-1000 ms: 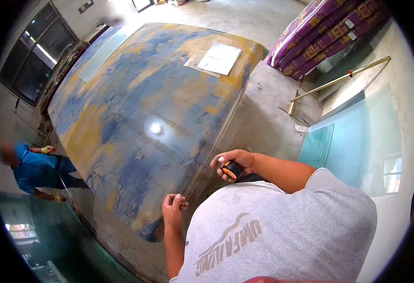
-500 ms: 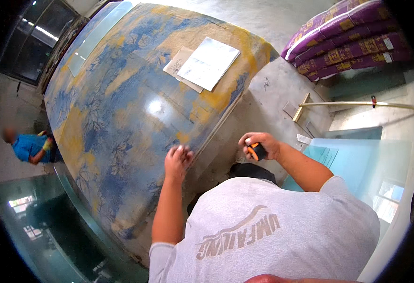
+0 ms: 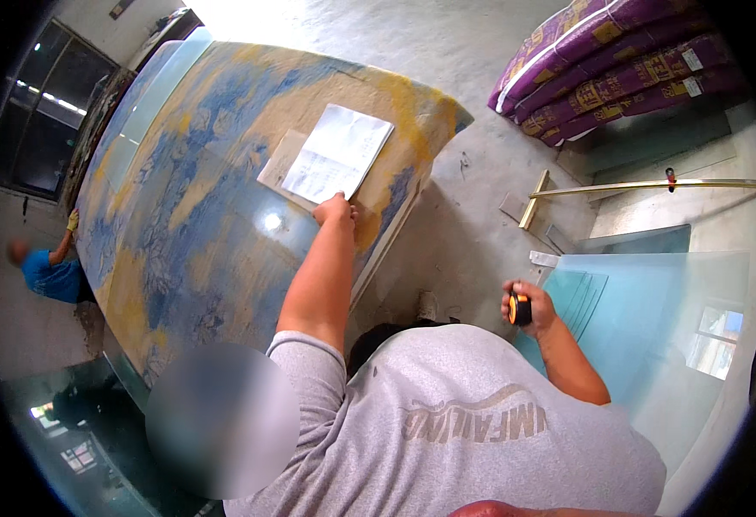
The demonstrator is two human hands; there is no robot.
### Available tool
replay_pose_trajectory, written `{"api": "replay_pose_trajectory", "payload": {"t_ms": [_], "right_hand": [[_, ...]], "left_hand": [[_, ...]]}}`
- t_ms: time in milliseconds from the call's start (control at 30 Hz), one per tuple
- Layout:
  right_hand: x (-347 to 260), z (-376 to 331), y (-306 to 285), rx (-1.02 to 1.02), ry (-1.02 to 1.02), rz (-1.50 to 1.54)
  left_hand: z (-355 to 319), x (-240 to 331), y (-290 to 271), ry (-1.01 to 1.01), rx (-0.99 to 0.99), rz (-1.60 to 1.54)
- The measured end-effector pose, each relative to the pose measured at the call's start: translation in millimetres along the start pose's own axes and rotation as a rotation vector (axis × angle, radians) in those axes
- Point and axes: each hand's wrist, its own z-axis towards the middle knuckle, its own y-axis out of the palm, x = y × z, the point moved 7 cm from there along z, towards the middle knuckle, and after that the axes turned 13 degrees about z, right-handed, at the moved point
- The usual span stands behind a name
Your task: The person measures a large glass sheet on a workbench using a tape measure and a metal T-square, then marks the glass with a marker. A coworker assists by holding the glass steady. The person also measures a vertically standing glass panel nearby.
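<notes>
My left hand (image 3: 336,209) is stretched out over the big blue-and-yellow mottled table (image 3: 180,233). Its fingertips rest on the near edge of a white sheet of paper (image 3: 339,152); whether they pinch it I cannot tell. The paper lies on a beige board (image 3: 276,166) near the table's right end. My right hand (image 3: 528,308) hangs off the table's side, over the concrete floor, closed around an orange-and-black tape measure (image 3: 520,308).
Pale green glass sheets (image 3: 645,319) lean at the right. A long T-shaped straightedge (image 3: 645,184) lies on the floor beyond them, and purple wrapped bundles (image 3: 619,69) are stacked at the top right. A person in a blue shirt (image 3: 50,276) crouches at the table's far-left side.
My left hand has gone from the table's near edge up to the paper. My right hand has drawn right and down, away from the table, with the tape measure.
</notes>
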Motion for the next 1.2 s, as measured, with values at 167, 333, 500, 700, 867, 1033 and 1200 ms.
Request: {"api": "replay_pose_trajectory", "payload": {"t_ms": [167,333,500,700,867,1033,1200], "right_hand": [[12,-16,-56,0.198,-0.025,0.0],[12,-8,-65,0.267,-0.052,-0.002],[4,2,-64,0.349,-0.053,-0.062],[-8,21,-53,0.315,-0.066,-0.196],[2,36,-60,0.333,0.004,-0.126],[-17,86,-76,0.201,0.142,-0.301],[-118,132,-82,0.093,0.136,-0.494]], "left_hand": [[72,-6,24,0.113,0.002,-0.244],[17,80,-1,0.492,-0.439,-0.038],[-7,158,-47,0.544,-0.544,0.256],[48,189,-89,1.046,0.76,0.746],[-20,92,-1,1.138,0.136,0.861],[-73,32,57,0.905,0.094,1.455],[-77,39,75,0.72,0.17,1.5]]}}
